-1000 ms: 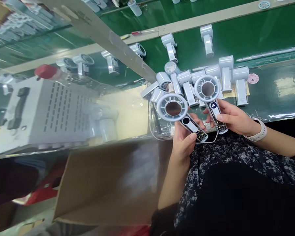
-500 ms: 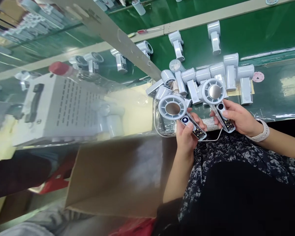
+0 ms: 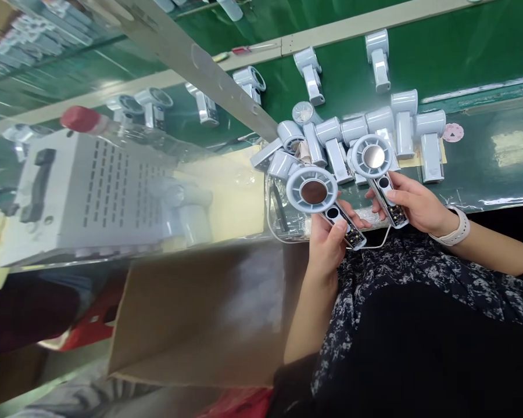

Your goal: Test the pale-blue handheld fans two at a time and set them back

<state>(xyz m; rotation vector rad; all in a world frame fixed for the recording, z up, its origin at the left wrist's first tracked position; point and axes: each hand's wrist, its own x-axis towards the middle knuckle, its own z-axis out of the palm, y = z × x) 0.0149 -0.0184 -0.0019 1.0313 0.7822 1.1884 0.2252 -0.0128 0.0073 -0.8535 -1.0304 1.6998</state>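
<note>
Two handheld fans sit in closed grips, the left fan (image 3: 312, 190) in the left hand (image 3: 326, 247) and the right fan (image 3: 373, 157) in the right hand (image 3: 416, 200), just beside a fan pile (image 3: 331, 139) that a slip could scatter.

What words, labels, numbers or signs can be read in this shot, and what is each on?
No word or number can be read.
Pink round sticker: only a dark triangle, no text.
Grey-white box: rows of dark marks, too blurred to tell if they are text.
Left fan in the left hand and right fan in the right hand: nothing legible on the handles.
</note>
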